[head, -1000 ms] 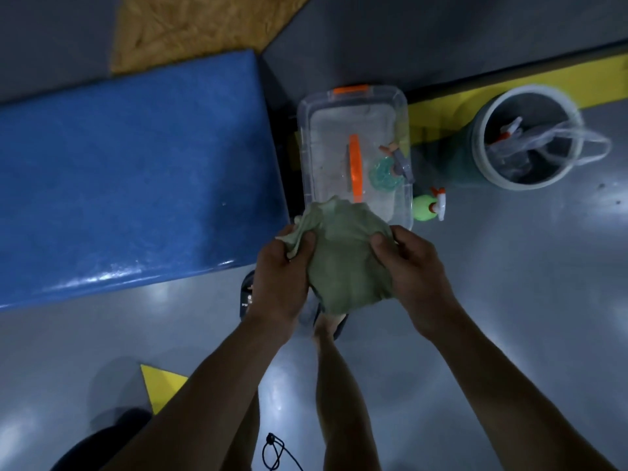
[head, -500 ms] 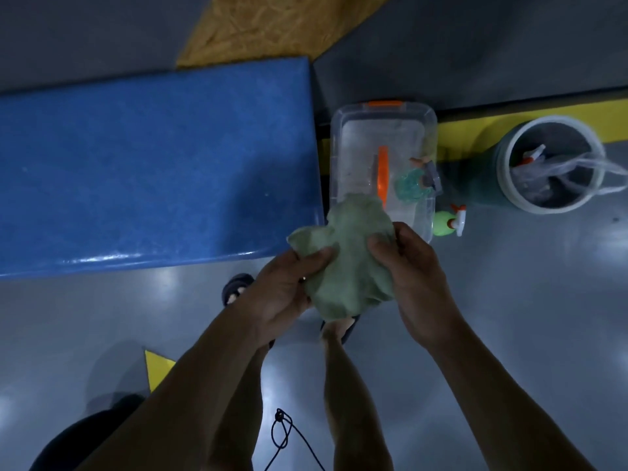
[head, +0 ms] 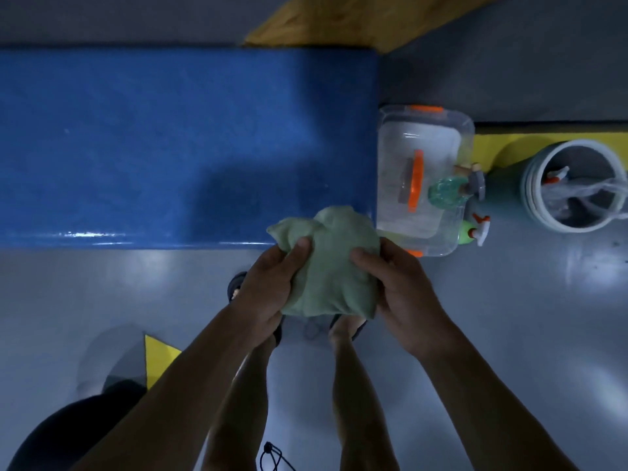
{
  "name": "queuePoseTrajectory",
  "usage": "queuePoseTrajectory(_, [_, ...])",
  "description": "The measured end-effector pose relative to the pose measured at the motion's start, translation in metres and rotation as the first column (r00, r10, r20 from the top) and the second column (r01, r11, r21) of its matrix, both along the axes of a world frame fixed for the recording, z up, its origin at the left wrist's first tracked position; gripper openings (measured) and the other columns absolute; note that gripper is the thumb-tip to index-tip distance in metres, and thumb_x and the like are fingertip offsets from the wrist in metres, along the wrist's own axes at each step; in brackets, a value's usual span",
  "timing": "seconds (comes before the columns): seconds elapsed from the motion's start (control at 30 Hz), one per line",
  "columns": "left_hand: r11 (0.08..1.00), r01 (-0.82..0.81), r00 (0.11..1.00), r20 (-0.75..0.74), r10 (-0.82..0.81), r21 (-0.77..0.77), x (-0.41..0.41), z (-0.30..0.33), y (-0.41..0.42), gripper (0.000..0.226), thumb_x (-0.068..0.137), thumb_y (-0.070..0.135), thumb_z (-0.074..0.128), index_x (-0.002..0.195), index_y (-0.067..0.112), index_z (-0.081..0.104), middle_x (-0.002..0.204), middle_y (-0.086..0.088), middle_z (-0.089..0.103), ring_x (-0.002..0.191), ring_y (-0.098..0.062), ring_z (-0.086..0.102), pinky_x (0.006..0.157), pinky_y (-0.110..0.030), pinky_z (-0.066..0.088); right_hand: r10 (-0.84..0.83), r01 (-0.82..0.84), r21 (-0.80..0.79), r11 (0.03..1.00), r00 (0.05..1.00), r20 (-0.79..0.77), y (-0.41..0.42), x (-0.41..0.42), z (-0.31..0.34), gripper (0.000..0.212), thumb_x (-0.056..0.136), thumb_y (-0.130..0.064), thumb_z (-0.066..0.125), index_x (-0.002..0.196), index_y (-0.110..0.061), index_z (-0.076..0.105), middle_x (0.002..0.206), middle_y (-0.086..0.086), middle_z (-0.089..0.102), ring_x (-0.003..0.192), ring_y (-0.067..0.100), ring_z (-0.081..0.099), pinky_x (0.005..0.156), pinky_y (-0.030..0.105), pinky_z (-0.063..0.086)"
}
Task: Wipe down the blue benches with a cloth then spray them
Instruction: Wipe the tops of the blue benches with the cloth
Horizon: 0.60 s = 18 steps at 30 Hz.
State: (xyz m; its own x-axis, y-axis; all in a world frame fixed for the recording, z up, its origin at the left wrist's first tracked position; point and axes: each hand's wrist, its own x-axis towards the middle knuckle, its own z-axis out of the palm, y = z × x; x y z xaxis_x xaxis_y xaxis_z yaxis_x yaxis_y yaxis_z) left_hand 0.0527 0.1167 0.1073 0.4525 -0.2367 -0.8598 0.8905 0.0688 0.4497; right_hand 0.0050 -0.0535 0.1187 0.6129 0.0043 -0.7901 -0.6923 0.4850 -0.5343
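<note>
Both hands are gripping the green cloth [head: 331, 266] at frame centre, just below the near right corner of the blue bench [head: 176, 144]. Left hand [head: 272, 283] and right hand [head: 404, 294] are each pinching a bunched side, thumbs on top, fingers curled under. Judgement: wiping not yet begun; cloth is being gathered. Best to fold it into a flat pad, then be pressing evenly in overlapping strokes along the bench. Spray bottle [head: 472, 231] is standing at right beside the clear box [head: 424, 178].
</note>
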Motion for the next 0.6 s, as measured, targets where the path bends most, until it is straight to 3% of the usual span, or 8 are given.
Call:
queuePoseTrajectory(0.13, [0.997,0.034,0.999,0.007,-0.035,0.067,0.011,0.003,0.024,0.035,0.099,0.032,0.053,0.121,0.007,0.063,0.108,-0.010,0.074,0.100,-0.027,0.071,0.090,-0.044,0.056,-0.078,0.078,-0.037,0.996,0.997,-0.008,0.039,0.005,0.005,0.039,0.082,-0.022,0.069,0.120,-0.017,0.063,0.118,0.011,0.069,0.110,0.030,0.066,0.098,0.057,0.048])
queuePoseTrajectory(0.27, [0.986,0.056,0.998,0.013,-0.059,0.158,0.024,0.001,0.041,0.034,0.097,0.039,0.054,0.110,0.011,0.069,0.104,-0.010,0.074,0.101,-0.029,0.069,0.096,-0.052,0.051,-0.162,0.162,0.005,0.987,0.987,-0.016,0.067,0.016,0.009,0.046,0.074,-0.017,0.066,0.120,-0.014,0.064,0.119,0.016,0.067,0.112,0.036,0.063,0.099,0.061,0.046])
queuePoseTrajectory(0.37, [0.932,0.131,0.980,0.101,-0.174,0.337,0.030,-0.002,0.052,0.042,0.084,0.055,0.062,0.108,0.021,0.066,0.100,-0.002,0.072,0.096,-0.024,0.069,0.091,-0.053,0.053,-0.171,0.172,-0.165,0.971,0.985,0.020,0.084,0.024,0.012,0.042,0.073,-0.017,0.064,0.115,-0.019,0.065,0.114,0.011,0.069,0.107,0.033,0.065,0.095,0.061,0.049])
queuePoseTrajectory(0.47, [0.868,0.077,0.954,0.216,-0.206,0.490,0.034,0.003,0.064,0.031,0.083,0.049,0.070,0.103,0.027,0.060,0.091,0.005,0.067,0.086,-0.020,0.068,0.081,-0.053,0.056,-0.170,0.194,-0.302,0.934,0.980,0.103,0.097,0.032,0.014,0.043,0.073,-0.016,0.062,0.115,-0.022,0.062,0.112,0.006,0.068,0.105,0.029,0.065,0.090,0.054,0.053])
queuePoseTrajectory(0.53, [0.903,0.131,0.937,0.248,-0.248,0.409,0.040,0.012,0.069,0.026,0.089,0.049,0.064,0.101,0.025,0.064,0.091,0.002,0.071,0.086,-0.021,0.070,0.082,-0.051,0.057,-0.165,0.206,-0.314,0.927,0.975,0.152,0.108,0.038,0.014,0.046,0.074,-0.013,0.060,0.119,-0.024,0.060,0.114,0.006,0.067,0.107,0.027,0.064,0.087,0.048,0.054])
queuePoseTrajectory(0.6, [0.972,0.188,0.963,0.166,-0.211,0.142,0.045,0.024,0.068,0.034,0.096,0.045,0.053,0.109,0.016,0.066,0.101,-0.008,0.073,0.093,-0.025,0.071,0.083,-0.044,0.059,-0.203,0.233,-0.238,0.943,0.968,0.145,0.119,0.041,0.014,0.043,0.079,-0.010,0.059,0.120,-0.023,0.061,0.114,0.010,0.066,0.107,0.031,0.064,0.087,0.048,0.054])
